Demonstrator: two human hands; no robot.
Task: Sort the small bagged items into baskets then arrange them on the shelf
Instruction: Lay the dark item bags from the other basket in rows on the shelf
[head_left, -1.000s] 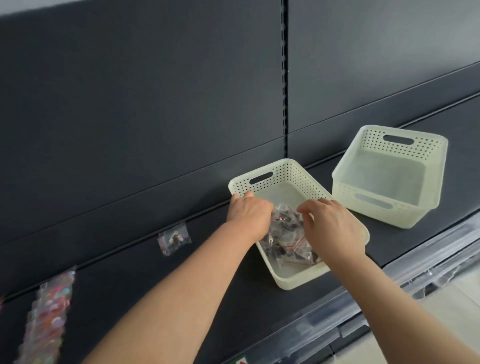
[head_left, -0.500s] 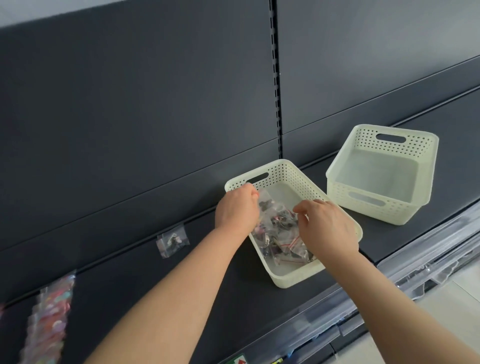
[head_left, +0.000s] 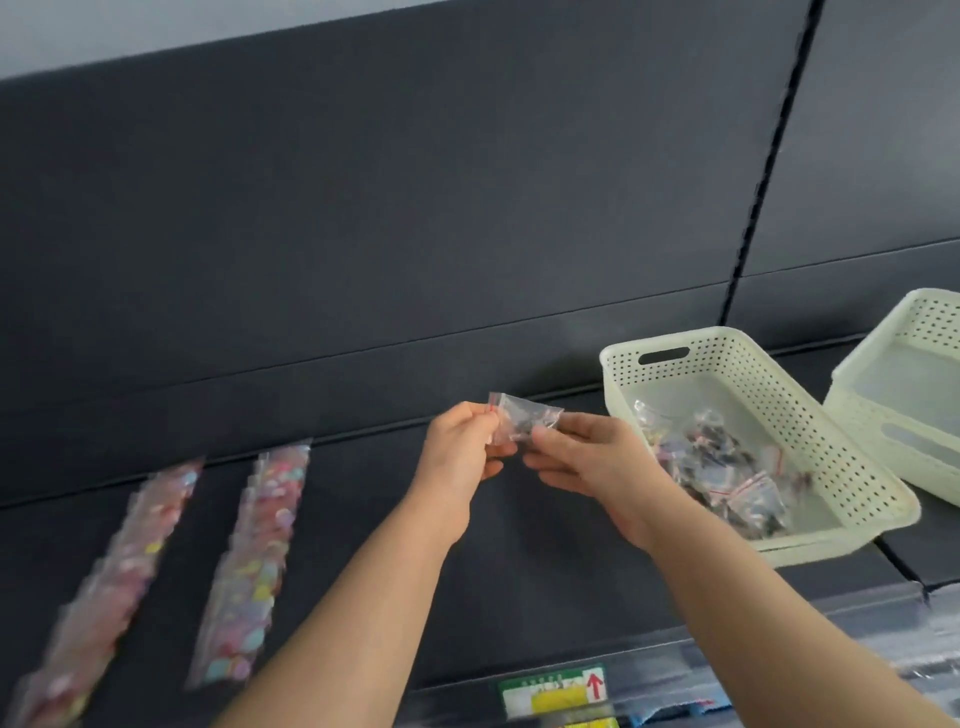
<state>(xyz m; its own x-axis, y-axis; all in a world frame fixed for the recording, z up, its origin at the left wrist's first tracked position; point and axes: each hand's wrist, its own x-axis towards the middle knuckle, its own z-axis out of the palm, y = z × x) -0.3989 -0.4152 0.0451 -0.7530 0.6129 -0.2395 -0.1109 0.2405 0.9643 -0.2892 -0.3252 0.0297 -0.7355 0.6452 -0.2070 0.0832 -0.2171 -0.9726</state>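
Both the left hand (head_left: 462, 452) and right hand (head_left: 587, 462) pinch one small clear bag (head_left: 524, 418) above the shelf (head_left: 519, 571), left of the filled basket (head_left: 852, 478). Such a light fingertip hold could let the slick bag slip free.

This looks like a shop. A dark shelf (head_left: 519, 571) lies under the left hand (head_left: 460, 452), with a label (head_left: 553, 693) on its front edge, nearer than the hand. Rows of bags (head_left: 249, 561) lie to the hand's left.
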